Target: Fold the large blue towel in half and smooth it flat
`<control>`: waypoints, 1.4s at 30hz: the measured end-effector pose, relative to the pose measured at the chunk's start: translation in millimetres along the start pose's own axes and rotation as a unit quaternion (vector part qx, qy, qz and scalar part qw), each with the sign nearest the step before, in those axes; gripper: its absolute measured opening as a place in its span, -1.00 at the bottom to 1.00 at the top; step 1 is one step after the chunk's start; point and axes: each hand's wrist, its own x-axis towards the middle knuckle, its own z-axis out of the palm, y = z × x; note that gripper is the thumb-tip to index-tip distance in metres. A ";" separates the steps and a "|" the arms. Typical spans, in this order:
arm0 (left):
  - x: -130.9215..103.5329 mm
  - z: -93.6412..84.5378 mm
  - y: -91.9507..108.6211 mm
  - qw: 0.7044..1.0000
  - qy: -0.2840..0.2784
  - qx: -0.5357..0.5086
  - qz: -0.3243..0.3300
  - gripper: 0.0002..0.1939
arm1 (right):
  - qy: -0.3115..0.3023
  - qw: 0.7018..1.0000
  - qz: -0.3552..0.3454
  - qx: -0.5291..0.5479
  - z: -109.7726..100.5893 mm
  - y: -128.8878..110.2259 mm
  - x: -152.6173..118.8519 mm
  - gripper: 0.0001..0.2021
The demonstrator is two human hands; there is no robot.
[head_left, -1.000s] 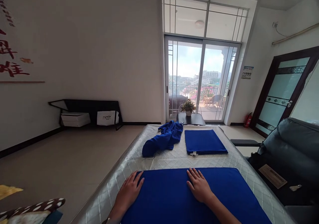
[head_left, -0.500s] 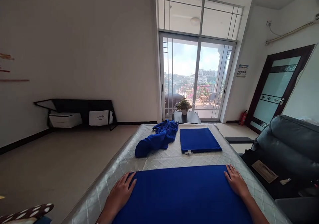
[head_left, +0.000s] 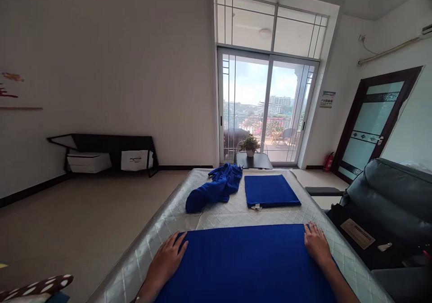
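Observation:
A large blue cloth (head_left: 246,262) lies flat across the near part of the table, its lower end cut off by the frame. My left hand (head_left: 168,259) rests on its far left corner, fingers stretched out. Over the far right corner lies my right hand (head_left: 316,242), also flat with fingers extended. Beyond the cloth, a folded blue cloth (head_left: 272,189) with a white tag on its near edge sits to the right. A crumpled blue cloth (head_left: 216,189) is heaped to the left of it.
The table has a pale, quilted-patterned cover (head_left: 162,233). A dark armchair (head_left: 398,204) stands close on the right. Behind the table's far end is a black chair (head_left: 253,161) bearing a potted plant (head_left: 250,144). A low black rack (head_left: 114,143) holds white boxes along the wall.
My right hand has shifted slightly left at the cloth's corner. The left hand has moved a little to the right. Both stay flat, and the view tilts up slightly.

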 end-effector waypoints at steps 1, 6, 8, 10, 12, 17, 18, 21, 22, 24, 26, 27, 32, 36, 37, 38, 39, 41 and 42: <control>-0.2 -0.9 0.8 1.000 -0.004 -0.001 -0.002 -0.34 | -0.001 1.000 -0.009 0.000 -6.1 -16.4 -3.5 -0.40; -1.2 -3.4 3.8 1.000 -0.002 -0.016 -0.010 -0.32 | -0.046 0.981 -0.159 0.097 -30.7 -132.8 -32.2 -0.45; -2.0 -3.4 4.0 1.000 0.003 -0.024 -0.015 -0.33 | -0.054 0.962 -0.225 0.145 -35.3 -182.5 -45.5 -0.45; -2.5 -2.5 3.3 0.999 0.006 -0.028 -0.021 -0.34 | -0.065 0.942 -0.271 0.186 -36.8 -226.6 -56.8 -0.45; -2.8 -1.2 2.1 1.000 0.006 -0.025 -0.017 -0.35 | -0.075 0.925 -0.304 0.217 -35.6 -261.9 -64.5 -0.44; -2.9 0.8 -1.0 0.999 -0.012 0.035 -0.003 -0.36 | -0.079 0.914 -0.315 0.243 -24.0 -305.9 -68.9 -0.40; -3.0 0.7 -1.4 0.999 -0.018 0.046 -0.002 -0.36 | -0.078 0.916 -0.311 0.242 -21.5 -308.1 -68.5 -0.40; -3.4 1.0 -2.2 0.999 -0.023 0.047 -0.002 -0.35 | -0.081 0.916 -0.310 0.240 -16.1 -307.7 -66.6 -0.40; -3.4 1.6 -2.5 0.999 -0.021 0.041 -0.005 -0.35 | -0.083 0.915 -0.312 0.241 -15.0 -306.3 -65.9 -0.40; -3.1 3.4 -3.1 0.999 -0.017 0.034 -0.013 -0.35 | -0.086 0.913 -0.317 0.242 -13.8 -302.3 -64.2 -0.40; -2.7 5.5 -3.5 0.999 -0.012 0.032 -0.015 -0.35 | -0.088 0.914 -0.317 0.239 -13.4 -295.6 -62.2 -0.39; -2.6 6.3 -3.6 0.999 -0.010 0.030 -0.016 -0.36 | -0.090 0.915 -0.316 0.235 -13.5 -290.7 -61.2 -0.39; -3.5 6.9 -4.9 1.000 -0.001 0.009 -0.018 -0.36 | -0.088 0.934 -0.285 0.198 -16.5 -241.9 -54.1 -0.38; -3.1 11.2 -11.5 1.000 -0.008 -0.007 -0.008 -0.35 | -0.091 0.951 -0.239 0.173 -16.2 -176.0 -41.5 -0.35; -2.6 13.2 -13.7 1.000 -0.007 -0.009 -0.007 -0.35 | -0.089 0.955 -0.227 0.169 -14.6 -156.9 -36.8 -0.35; -2.0 15.2 -15.7 1.000 -0.005 -0.010 -0.008 -0.35 | -0.086 0.959 -0.215 0.164 -12.3 -137.2 -31.6 -0.34; -1.3 17.2 -17.4 1.000 -0.002 -0.011 -0.011 -0.35 | -0.081 0.963 -0.202 0.157 -9.3 -117.1 -25.9 -0.34; -0.1 19.9 -19.1 1.000 0.004 -0.011 -0.017 -0.35 | -0.065 0.974 -0.167 0.137 -1.8 -76.7 -13.9 -0.34; 0.3 20.5 -19.2 1.000 0.004 -0.009 -0.019 -0.34 | -0.057 0.980 -0.146 0.124 2.5 -57.3 -8.0 -0.34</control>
